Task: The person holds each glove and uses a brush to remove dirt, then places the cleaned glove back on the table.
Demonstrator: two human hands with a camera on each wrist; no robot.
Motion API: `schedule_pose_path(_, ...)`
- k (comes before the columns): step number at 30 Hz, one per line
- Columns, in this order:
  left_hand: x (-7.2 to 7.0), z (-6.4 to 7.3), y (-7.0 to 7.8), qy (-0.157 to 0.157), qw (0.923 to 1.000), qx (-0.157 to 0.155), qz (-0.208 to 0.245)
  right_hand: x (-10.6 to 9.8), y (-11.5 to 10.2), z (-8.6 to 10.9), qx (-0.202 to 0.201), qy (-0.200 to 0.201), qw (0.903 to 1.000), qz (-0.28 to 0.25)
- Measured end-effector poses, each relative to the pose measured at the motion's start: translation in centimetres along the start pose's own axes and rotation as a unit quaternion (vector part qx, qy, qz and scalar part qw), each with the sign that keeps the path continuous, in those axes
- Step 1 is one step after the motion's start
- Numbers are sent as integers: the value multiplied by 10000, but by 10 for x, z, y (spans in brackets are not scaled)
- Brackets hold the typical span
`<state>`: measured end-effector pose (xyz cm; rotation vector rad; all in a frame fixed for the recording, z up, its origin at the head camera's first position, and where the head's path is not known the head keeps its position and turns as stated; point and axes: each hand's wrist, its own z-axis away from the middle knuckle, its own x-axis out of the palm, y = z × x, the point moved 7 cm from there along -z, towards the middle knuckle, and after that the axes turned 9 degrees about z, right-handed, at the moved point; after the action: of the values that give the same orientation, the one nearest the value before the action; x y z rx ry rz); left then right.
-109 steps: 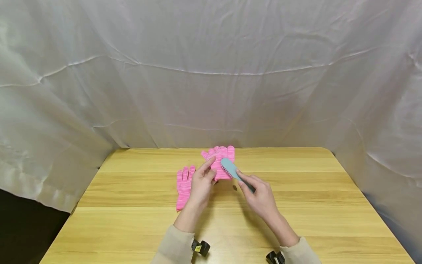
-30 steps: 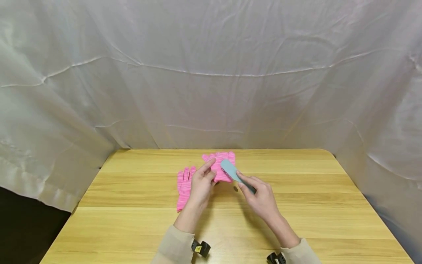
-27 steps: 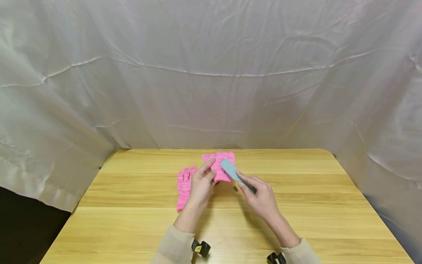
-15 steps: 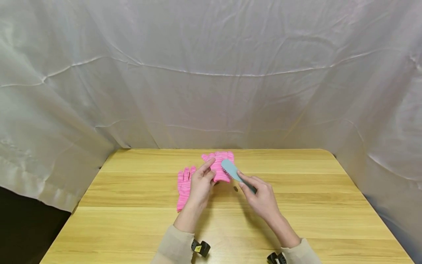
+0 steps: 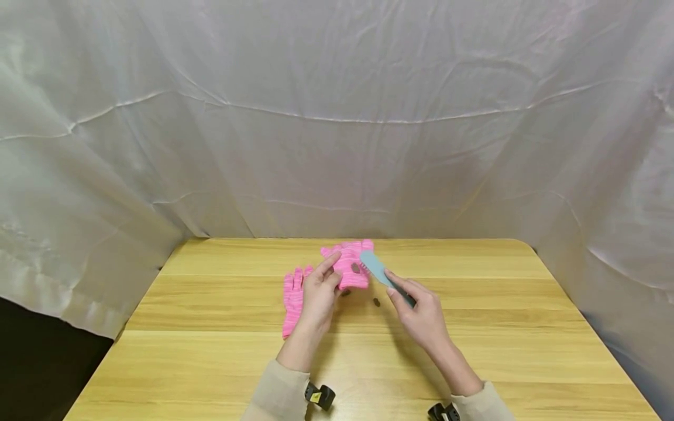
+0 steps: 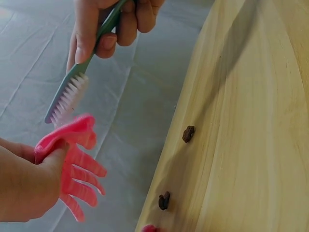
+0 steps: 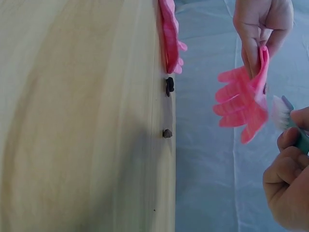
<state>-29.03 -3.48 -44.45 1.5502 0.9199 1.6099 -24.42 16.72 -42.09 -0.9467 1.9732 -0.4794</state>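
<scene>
My left hand point(image 5: 318, 295) pinches a pink knit glove point(image 5: 347, 252) near its cuff, thumb on one face, holding it raised over the table. A dark brown patch point(image 5: 355, 268) shows on the glove's palm side. My right hand point(image 5: 421, 310) grips a blue-green brush point(image 5: 376, 270) by its handle. In the left wrist view the pale bristles point(image 6: 70, 99) point toward the glove's cuff. The right wrist view shows a narrow gap between bristles and glove. A second pink glove point(image 5: 293, 304) lies flat on the table, partly hidden behind my left hand.
Two small dark brown lumps, one to the right point(image 5: 376, 302) and one by my left hand point(image 5: 346, 292), lie on the wooden table point(image 5: 500, 327). A grey-white curtain point(image 5: 337, 146) hangs behind the table and along both sides.
The brush and my right hand have shifted right, away from the middle of the glove, uncovering the dark patch. My left hand keeps the glove in nearly the same place.
</scene>
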Motion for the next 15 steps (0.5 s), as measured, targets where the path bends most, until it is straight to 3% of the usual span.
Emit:
schedule_pose_path(10, 4, 0, -6, -23, 9998, -29, -195, 1, -3, 0, -186, 105, 9997, -73)
schedule_pose_path(15, 6, 1, -7, -28, 9998, -28, -217, 5, -7, 1, -331, -44, 9994, -97)
